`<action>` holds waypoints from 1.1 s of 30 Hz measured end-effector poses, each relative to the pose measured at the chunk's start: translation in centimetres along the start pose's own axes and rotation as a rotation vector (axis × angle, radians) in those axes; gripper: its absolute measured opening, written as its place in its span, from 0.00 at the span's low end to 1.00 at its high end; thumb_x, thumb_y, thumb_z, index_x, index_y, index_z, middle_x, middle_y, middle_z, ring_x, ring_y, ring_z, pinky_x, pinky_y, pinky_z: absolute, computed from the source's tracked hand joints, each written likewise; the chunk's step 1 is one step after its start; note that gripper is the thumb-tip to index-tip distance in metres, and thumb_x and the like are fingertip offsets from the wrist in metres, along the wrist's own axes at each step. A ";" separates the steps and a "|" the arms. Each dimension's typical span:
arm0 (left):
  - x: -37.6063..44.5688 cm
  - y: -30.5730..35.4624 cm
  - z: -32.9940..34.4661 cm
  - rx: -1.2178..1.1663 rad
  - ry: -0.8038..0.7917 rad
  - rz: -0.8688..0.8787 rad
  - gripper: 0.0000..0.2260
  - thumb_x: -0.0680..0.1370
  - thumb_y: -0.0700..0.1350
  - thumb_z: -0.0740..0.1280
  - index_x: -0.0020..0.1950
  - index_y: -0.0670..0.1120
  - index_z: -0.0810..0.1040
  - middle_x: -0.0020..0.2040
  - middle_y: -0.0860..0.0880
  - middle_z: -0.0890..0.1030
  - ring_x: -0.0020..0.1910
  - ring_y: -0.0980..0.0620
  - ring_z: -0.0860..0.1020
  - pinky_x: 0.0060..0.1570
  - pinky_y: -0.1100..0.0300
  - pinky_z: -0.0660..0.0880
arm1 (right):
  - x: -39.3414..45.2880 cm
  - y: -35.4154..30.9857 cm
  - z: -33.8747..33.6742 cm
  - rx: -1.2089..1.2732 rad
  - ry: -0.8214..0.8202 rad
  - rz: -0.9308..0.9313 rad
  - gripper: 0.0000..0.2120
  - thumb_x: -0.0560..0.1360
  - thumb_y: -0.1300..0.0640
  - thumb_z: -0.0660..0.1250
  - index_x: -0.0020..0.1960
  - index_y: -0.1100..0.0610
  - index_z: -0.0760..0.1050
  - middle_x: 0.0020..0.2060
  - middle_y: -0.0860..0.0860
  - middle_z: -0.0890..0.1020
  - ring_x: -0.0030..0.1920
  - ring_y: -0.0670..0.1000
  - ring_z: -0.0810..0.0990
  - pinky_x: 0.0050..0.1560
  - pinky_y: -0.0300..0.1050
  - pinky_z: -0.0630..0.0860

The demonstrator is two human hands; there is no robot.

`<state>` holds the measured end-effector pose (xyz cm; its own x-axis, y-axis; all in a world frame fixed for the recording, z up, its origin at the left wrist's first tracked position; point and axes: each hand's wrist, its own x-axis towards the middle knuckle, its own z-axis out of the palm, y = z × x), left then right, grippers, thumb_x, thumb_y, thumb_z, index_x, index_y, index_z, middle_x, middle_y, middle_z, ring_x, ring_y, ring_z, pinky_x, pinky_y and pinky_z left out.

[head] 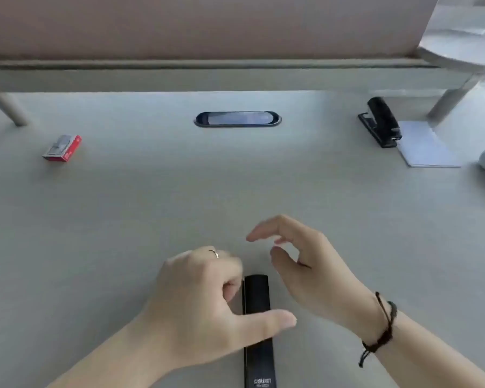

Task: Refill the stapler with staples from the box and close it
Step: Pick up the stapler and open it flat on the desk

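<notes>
Head view: the left hand [205, 301] curls over the long black stapler [258, 331] lying near the desk's [151, 205] front edge, thumb stretched across its top, fingers [230, 264] bent at its left side, a ring on one; whether it truly clamps the stapler I cannot tell; the right hand [305, 264] hovers just right of it, fingers loosely apart, empty, a dark cord bracelet [381, 329] at the wrist; the red staple box [62, 148] lies far left, well apart; a black hole punch [380, 123] sits far right; an oval cable slot [237, 119] lies centre back.
</notes>
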<state>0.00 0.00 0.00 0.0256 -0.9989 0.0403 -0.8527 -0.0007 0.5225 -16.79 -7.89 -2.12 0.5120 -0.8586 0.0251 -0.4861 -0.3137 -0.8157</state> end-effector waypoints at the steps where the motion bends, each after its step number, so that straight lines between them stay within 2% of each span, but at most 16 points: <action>1: -0.7 0.1 0.9 0.019 0.017 0.040 0.36 0.57 0.78 0.64 0.29 0.44 0.62 0.25 0.49 0.66 0.29 0.52 0.68 0.29 0.60 0.64 | -0.4 0.8 0.8 0.084 -0.034 -0.013 0.22 0.75 0.70 0.57 0.55 0.47 0.78 0.53 0.41 0.84 0.57 0.45 0.82 0.59 0.43 0.77; 3: -2.1 0.5 2.4 0.076 0.043 0.034 0.37 0.55 0.79 0.64 0.32 0.44 0.65 0.27 0.48 0.70 0.33 0.51 0.71 0.30 0.62 0.63 | -1.5 1.8 1.6 0.154 -0.085 -0.075 0.22 0.73 0.70 0.55 0.55 0.49 0.77 0.50 0.45 0.86 0.55 0.47 0.84 0.58 0.47 0.79; 5: -2.9 0.8 2.9 0.077 0.070 -0.024 0.32 0.56 0.77 0.65 0.38 0.48 0.71 0.38 0.54 0.78 0.38 0.55 0.75 0.30 0.63 0.65 | -2.1 2.1 1.3 0.150 -0.156 -0.122 0.24 0.73 0.72 0.55 0.58 0.49 0.76 0.51 0.46 0.86 0.56 0.45 0.84 0.59 0.41 0.79; 6: -3.2 0.9 3.0 0.053 0.057 -0.044 0.28 0.57 0.74 0.66 0.40 0.51 0.73 0.40 0.58 0.79 0.37 0.56 0.76 0.31 0.62 0.67 | -2.4 2.1 1.2 0.122 -0.196 -0.125 0.25 0.73 0.74 0.55 0.59 0.49 0.76 0.51 0.46 0.86 0.56 0.44 0.84 0.58 0.39 0.78; 9: -3.3 0.8 2.1 -0.014 0.007 -0.074 0.20 0.62 0.66 0.70 0.40 0.52 0.75 0.35 0.58 0.80 0.30 0.57 0.76 0.29 0.60 0.68 | -3.0 1.7 0.5 0.101 -0.204 -0.103 0.24 0.72 0.76 0.62 0.60 0.53 0.77 0.49 0.47 0.86 0.50 0.45 0.85 0.52 0.40 0.79; 12: -3.1 0.1 1.8 -0.057 -0.022 -0.057 0.13 0.65 0.61 0.71 0.40 0.55 0.75 0.31 0.58 0.79 0.28 0.58 0.74 0.29 0.61 0.69 | -3.4 1.3 0.7 0.075 -0.179 -0.093 0.23 0.71 0.72 0.65 0.61 0.53 0.77 0.48 0.49 0.85 0.49 0.51 0.85 0.53 0.52 0.82; 14: -3.2 -0.5 1.9 -0.078 -0.024 -0.040 0.11 0.66 0.60 0.71 0.42 0.56 0.76 0.34 0.55 0.81 0.29 0.58 0.76 0.32 0.60 0.73 | -3.6 1.3 0.6 0.070 -0.195 -0.096 0.22 0.71 0.67 0.68 0.62 0.50 0.77 0.47 0.49 0.86 0.49 0.55 0.84 0.56 0.57 0.81; 18: -3.1 -1.7 1.7 -0.112 -0.008 0.022 0.07 0.70 0.54 0.72 0.45 0.56 0.79 0.38 0.55 0.82 0.36 0.58 0.79 0.36 0.63 0.74 | -3.5 1.3 0.1 0.062 -0.192 -0.057 0.23 0.70 0.64 0.75 0.62 0.50 0.77 0.47 0.51 0.88 0.48 0.52 0.86 0.58 0.57 0.80; 22: -2.9 -2.4 1.9 -0.160 -0.023 0.106 0.05 0.71 0.51 0.72 0.46 0.56 0.79 0.40 0.55 0.81 0.39 0.57 0.78 0.35 0.69 0.70 | -3.6 0.9 0.2 0.043 -0.176 -0.054 0.23 0.68 0.62 0.78 0.60 0.50 0.78 0.45 0.51 0.88 0.45 0.51 0.87 0.55 0.55 0.82; 26: -2.8 -3.0 2.3 -0.171 0.011 0.194 0.07 0.73 0.50 0.72 0.50 0.56 0.80 0.47 0.58 0.80 0.45 0.55 0.77 0.39 0.69 0.71 | -3.4 1.1 0.3 0.024 -0.165 -0.069 0.17 0.66 0.60 0.80 0.51 0.51 0.80 0.42 0.50 0.88 0.42 0.54 0.86 0.48 0.59 0.82; 28: -2.7 -3.1 2.6 -0.173 0.021 0.222 0.07 0.73 0.52 0.72 0.51 0.56 0.80 0.45 0.57 0.80 0.45 0.55 0.78 0.38 0.68 0.71 | -3.3 1.2 0.6 0.013 -0.154 -0.079 0.15 0.65 0.58 0.81 0.47 0.51 0.79 0.40 0.52 0.86 0.37 0.53 0.84 0.42 0.55 0.81; 30: -2.7 -3.0 3.0 -0.178 0.027 0.245 0.08 0.73 0.54 0.73 0.50 0.57 0.80 0.43 0.58 0.80 0.44 0.56 0.77 0.38 0.68 0.70 | -3.3 1.2 0.8 0.004 -0.154 -0.095 0.15 0.64 0.55 0.81 0.45 0.52 0.78 0.38 0.54 0.85 0.32 0.47 0.78 0.34 0.49 0.76; 33: -2.5 -2.9 3.1 -0.211 0.028 0.250 0.06 0.73 0.55 0.73 0.48 0.57 0.80 0.43 0.57 0.80 0.43 0.55 0.77 0.38 0.67 0.71 | -3.1 1.4 0.8 -0.025 -0.158 -0.089 0.15 0.64 0.53 0.82 0.43 0.52 0.77 0.34 0.51 0.82 0.30 0.44 0.73 0.31 0.42 0.70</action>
<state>0.76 2.40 -4.29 -0.1537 -0.9652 0.2117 -0.7072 0.2571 0.6586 -18.52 -5.32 -3.78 0.6577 -0.7533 0.0041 -0.4500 -0.3973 -0.7998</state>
